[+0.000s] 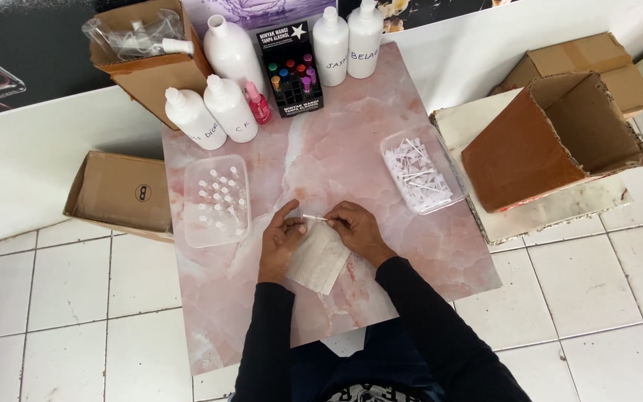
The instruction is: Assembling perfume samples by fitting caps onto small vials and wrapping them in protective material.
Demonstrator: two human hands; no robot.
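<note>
Sleeves, both black, reach forward from the bottom edge over a pink marbled board (411, 246) laid on a white tiled floor. Under the hands lies a folded white cloth (320, 257), touching both. Left hand (278, 240) rests its palm on the cloth's left edge, thumb and forefinger pinched on one end of a thin white tube (314, 217). Right hand (357, 229) pinches the other end with its fingertips, so the tube lies level between the 2 hands, just above the cloth's far corner.

Left of the hands stands a clear tub (216, 199) filled with small upright vials. Right, a little farther off, a second clear tray (422, 170) holds a loose heap of white tubes.

Past that tray, off the board, an open brown carton (552, 141) lies tipped on its side. Another flat carton (120, 192) lies left of the board.

At the far edge stand 5 white bottles (228, 108), 3 left and 2 right, a small pink bottle (257, 103) and a black display box (289, 71) of coloured vials between them. A carton of plastic bags (146, 48) sits at the far left corner.
</note>
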